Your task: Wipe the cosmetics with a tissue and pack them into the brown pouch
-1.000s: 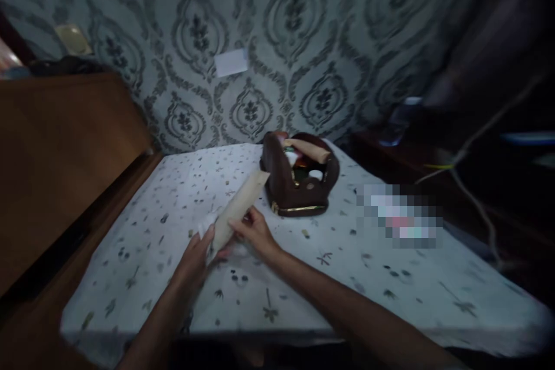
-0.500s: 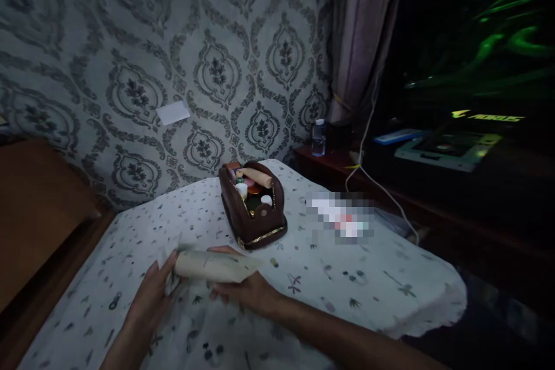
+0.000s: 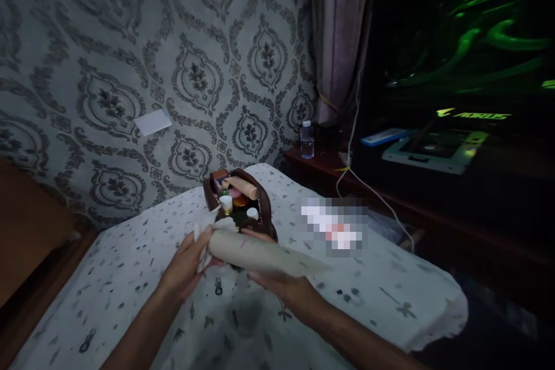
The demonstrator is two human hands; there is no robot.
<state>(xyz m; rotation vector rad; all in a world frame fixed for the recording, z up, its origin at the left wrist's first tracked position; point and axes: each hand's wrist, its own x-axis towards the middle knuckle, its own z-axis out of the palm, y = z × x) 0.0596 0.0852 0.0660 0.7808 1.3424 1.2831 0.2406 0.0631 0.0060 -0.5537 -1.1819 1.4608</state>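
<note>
My left hand point(image 3: 187, 265) is closed on the crumpled, whitish end of a pale roll point(image 3: 255, 253), which looks like thin paper or film wound into a tube. On the far side, my right hand point(image 3: 284, 288) grips the roll from beneath, some of its fingers showing behind it. The roll's right end tapers into a blurred, thin flap. Just beyond it, partly covered by the roll, stands an unzipped brown pouch point(image 3: 265, 208). White-capped jars point(image 3: 226, 203), an orange item and a beige tube point(image 3: 241, 187) sit inside the pouch.
A patterned white cloth point(image 3: 143, 260) covers the surface under my hands. At the right lies a pixelated item point(image 3: 333, 225). Behind are a clear bottle point(image 3: 307, 141), a white cable point(image 3: 381, 191) and a dark computer case point(image 3: 468, 69) with green light. A brown panel point(image 3: 30, 237) stands at left.
Both hands have moved up and right with the roll, which now overlaps the front of the pouch. More of the roll's length shows. The view has shifted slightly.
</note>
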